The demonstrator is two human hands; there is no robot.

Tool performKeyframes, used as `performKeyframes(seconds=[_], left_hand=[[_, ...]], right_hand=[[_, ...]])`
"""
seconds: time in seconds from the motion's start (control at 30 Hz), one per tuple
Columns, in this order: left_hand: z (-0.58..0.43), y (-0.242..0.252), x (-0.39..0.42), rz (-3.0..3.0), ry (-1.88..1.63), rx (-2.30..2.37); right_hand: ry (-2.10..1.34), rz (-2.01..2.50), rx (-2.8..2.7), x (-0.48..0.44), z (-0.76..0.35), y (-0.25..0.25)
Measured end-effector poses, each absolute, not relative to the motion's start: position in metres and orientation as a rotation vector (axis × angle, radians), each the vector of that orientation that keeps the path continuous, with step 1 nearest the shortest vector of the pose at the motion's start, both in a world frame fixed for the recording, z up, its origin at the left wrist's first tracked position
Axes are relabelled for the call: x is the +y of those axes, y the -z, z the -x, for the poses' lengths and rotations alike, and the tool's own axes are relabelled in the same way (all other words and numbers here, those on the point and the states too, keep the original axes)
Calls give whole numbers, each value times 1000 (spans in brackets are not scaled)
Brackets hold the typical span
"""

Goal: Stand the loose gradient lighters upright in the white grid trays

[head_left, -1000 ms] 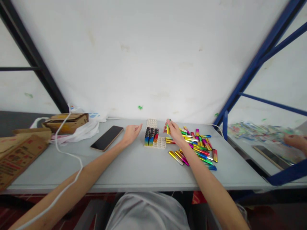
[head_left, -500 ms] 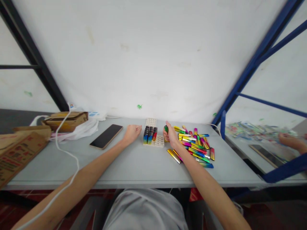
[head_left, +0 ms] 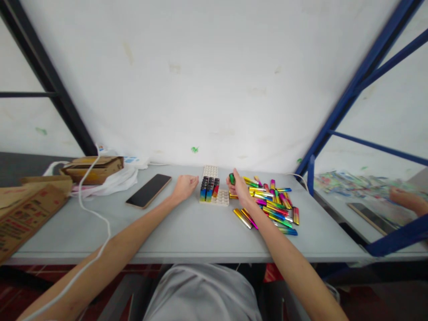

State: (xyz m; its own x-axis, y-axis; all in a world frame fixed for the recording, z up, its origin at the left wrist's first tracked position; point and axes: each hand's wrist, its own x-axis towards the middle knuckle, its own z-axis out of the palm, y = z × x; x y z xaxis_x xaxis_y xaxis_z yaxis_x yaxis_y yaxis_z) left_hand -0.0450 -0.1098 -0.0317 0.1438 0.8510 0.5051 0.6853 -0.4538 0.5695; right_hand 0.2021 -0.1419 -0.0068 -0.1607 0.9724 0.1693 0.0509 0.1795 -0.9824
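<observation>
the right hand [head_left: 240,189] pinches a green metallic lighter [head_left: 231,178] upright, like those standing in the white pocketed plastic tray [head_left: 223,199] beside it; the left hand [head_left: 183,186] rests curled, empty, on the grey desk [head_left: 187,227].

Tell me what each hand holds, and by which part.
Right hand: a green lighter, grip around its body, one end sticking out. Left hand: nothing visible.
</observation>
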Motion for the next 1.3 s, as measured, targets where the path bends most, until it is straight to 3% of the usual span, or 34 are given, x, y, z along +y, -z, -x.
performKeyframes(seconds=[0.13, 0.37, 0.97, 1.2, 1.3], left_hand=[[44, 30, -110, -2205, -1187, 1518], [43, 30, -111, -2199, -1172, 1509], [43, 31, -111, -2188, -1174, 1505], [42, 31, -112, -2206, -1154, 1499], [42, 30, -112, -2206, -1142, 1502]], right_hand=[[-1117, 949, -1441, -145, -203, 3], [-635, 909, -1753, -153, -204, 0], [-675, 914, -2019, -157, -206, 4], [-334, 1143, -2065, -143, -258, -12], [-338, 1271, -2250, -142, -284, -15]])
